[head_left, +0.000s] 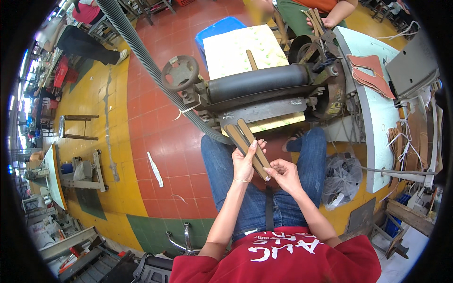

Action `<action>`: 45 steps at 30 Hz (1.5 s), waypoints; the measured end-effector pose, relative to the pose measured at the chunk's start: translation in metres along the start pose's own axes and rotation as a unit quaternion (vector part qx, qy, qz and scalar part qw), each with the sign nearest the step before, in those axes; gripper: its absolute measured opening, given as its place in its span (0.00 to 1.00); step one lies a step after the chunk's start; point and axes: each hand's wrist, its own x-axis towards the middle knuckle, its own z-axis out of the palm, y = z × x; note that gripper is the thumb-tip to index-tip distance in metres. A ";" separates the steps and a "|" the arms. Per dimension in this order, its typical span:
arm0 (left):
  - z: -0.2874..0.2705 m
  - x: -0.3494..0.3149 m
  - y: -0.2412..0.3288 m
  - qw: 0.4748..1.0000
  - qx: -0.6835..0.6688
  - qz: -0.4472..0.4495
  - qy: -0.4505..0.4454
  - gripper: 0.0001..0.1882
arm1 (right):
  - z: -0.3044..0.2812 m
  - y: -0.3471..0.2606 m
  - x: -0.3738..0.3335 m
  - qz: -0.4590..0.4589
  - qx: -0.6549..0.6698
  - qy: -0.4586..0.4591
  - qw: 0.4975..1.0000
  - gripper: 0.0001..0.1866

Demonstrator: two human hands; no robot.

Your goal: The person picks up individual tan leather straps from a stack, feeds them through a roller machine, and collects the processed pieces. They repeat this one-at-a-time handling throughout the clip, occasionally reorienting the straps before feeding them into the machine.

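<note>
The left hand (pixel 244 162) and the right hand (pixel 284 173) met above the person's lap, both closed on two long tan strips (pixel 247 141). The strips ran from the right hand's fingertips, near the knees, up and leftward past the left hand to the metal feed plate (pixel 264 112) of the roller machine (pixel 257 81), their far ends lying just at its edge. The left hand gripped them from the side, thumb along the upper strip; the right hand pinched their near ends between thumb and fingers. Both strips were flat, narrow, brown and round-ended, lying side by side and slightly overlapped. One more tan strip (pixel 252 60) lay on the pale sheet (pixel 238 49) beyond the black roller. On the white desk (pixel 377 113) at right sat a small stack of reddish cut pieces (pixel 373 74).
</note>
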 end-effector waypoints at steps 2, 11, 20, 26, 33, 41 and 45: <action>-0.002 0.000 0.000 1.000 -0.004 0.017 0.004 0.13 | -0.004 -0.001 0.003 -0.006 -0.010 0.037 0.999 0.08; -0.016 -0.001 0.002 1.000 -0.015 0.008 0.010 0.18 | -0.024 0.003 0.042 0.125 0.125 0.081 0.981 0.10; -0.019 -0.010 -0.002 0.995 -0.093 -0.040 -0.022 0.24 | -0.012 -0.014 0.095 0.077 0.220 0.087 0.969 0.21; -0.012 -0.003 -0.003 0.998 -0.062 -0.009 -0.001 0.17 | -0.007 0.004 0.026 0.046 0.089 -0.079 0.992 0.17; -0.005 0.000 -0.004 1.000 -0.010 0.006 -0.003 0.16 | -0.004 -0.001 -0.001 0.024 0.044 -0.033 0.998 0.09; -0.012 -0.002 -0.001 1.000 0.012 -0.001 -0.003 0.21 | -0.021 0.010 0.012 0.082 0.111 0.053 0.989 0.11; -0.013 -0.007 -0.001 0.999 -0.042 -0.021 -0.022 0.22 | -0.019 0.005 0.054 0.074 0.153 0.066 0.983 0.15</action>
